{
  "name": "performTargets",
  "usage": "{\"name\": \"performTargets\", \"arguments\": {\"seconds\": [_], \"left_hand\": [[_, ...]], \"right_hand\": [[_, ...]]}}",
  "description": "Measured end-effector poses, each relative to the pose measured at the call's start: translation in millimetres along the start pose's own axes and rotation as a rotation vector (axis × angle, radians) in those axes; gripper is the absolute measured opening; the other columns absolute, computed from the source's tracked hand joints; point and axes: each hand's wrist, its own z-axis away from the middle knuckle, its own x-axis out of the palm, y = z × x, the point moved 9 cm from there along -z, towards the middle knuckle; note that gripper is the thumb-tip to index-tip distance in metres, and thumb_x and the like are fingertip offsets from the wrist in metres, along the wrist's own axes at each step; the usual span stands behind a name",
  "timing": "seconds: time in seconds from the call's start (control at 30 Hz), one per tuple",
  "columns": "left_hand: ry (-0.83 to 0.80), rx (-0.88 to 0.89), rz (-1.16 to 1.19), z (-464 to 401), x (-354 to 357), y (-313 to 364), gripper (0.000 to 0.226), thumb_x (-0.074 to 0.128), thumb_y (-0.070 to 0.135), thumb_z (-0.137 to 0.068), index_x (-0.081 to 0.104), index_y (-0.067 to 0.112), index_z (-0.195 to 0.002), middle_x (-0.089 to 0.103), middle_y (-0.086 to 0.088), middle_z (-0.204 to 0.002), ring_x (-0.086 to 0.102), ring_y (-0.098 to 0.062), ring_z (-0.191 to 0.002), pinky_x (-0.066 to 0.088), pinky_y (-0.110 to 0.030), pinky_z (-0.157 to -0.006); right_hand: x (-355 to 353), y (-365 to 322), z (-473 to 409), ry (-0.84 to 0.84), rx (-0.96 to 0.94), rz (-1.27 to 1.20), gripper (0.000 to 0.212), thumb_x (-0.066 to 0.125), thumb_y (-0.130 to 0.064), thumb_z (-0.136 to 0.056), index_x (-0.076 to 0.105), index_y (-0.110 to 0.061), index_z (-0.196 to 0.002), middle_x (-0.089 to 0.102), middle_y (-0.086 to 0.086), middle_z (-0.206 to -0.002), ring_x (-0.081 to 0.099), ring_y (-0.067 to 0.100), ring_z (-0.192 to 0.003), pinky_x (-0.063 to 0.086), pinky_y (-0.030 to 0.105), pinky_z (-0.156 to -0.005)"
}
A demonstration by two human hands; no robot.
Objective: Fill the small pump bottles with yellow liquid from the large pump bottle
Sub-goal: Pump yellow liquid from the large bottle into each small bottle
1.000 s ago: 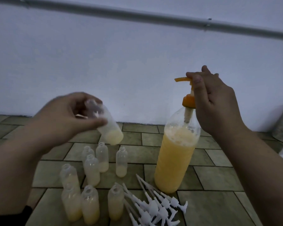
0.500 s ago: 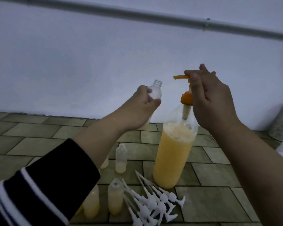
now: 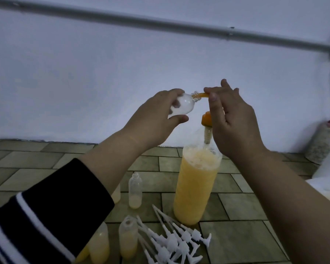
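The large pump bottle (image 3: 195,185) stands on the tiled floor, mostly full of yellow liquid, its orange pump head (image 3: 206,120) raised. My right hand (image 3: 231,119) rests on top of the pump, fingers over the orange spout (image 3: 259,95). My left hand (image 3: 154,119) holds a small clear bottle (image 3: 51,104) tilted on its side, its threaded mouth fitted against the spout tip. Several small bottles stand below, some part-filled: one (image 3: 135,190) beside the large bottle, others (image 3: 128,239) nearer me, partly hidden by my left sleeve.
A heap of white pump tops (image 3: 175,242) lies on the floor in front of the large bottle. A white wall with a grey pipe (image 3: 160,22) runs behind. A speckled container (image 3: 322,143) and white cloth sit at the right.
My left hand carried the small bottle from the left up to the spout and tipped it sideways, mouth onto the spout. My right hand stayed on the pump.
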Motion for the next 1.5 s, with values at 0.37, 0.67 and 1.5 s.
{"name": "performTargets", "arguments": {"seconds": [0.37,0.67,1.5], "left_hand": [[-0.028,0.053,-0.230,3,8,3,0.047,0.060,0.035,-0.088,0.045,0.022,-0.131,0.055,0.007,-0.122,0.053,-0.015,-0.104,0.041,-0.027,-0.085],[0.004,0.093,-0.280,-9,-3,17,0.042,0.060,0.033,-0.088,0.048,0.022,-0.127,0.056,0.005,-0.117,0.053,-0.017,-0.100,0.041,-0.028,-0.082],[-0.044,0.087,-0.283,-5,-7,19,0.040,0.060,0.033,-0.088,0.049,0.021,-0.124,0.056,0.006,-0.116,0.053,-0.017,-0.100,0.043,-0.030,-0.084]], "right_hand": [[16,12,12,0.094,0.059,-0.010,0.047,0.025,-0.034,-0.097,0.062,-0.010,-0.113,0.066,0.003,-0.109,0.033,0.016,-0.137,0.014,0.017,-0.111],[3,3,1,0.097,-0.002,0.079,0.051,0.023,-0.039,-0.097,0.059,-0.010,-0.118,0.060,0.002,-0.125,0.028,0.018,-0.140,0.011,0.020,-0.113],[-3,-1,5,0.149,-0.006,-0.053,0.047,0.025,-0.034,-0.099,0.063,-0.010,-0.110,0.062,-0.002,-0.114,0.035,0.017,-0.136,0.023,0.027,-0.113]]}}
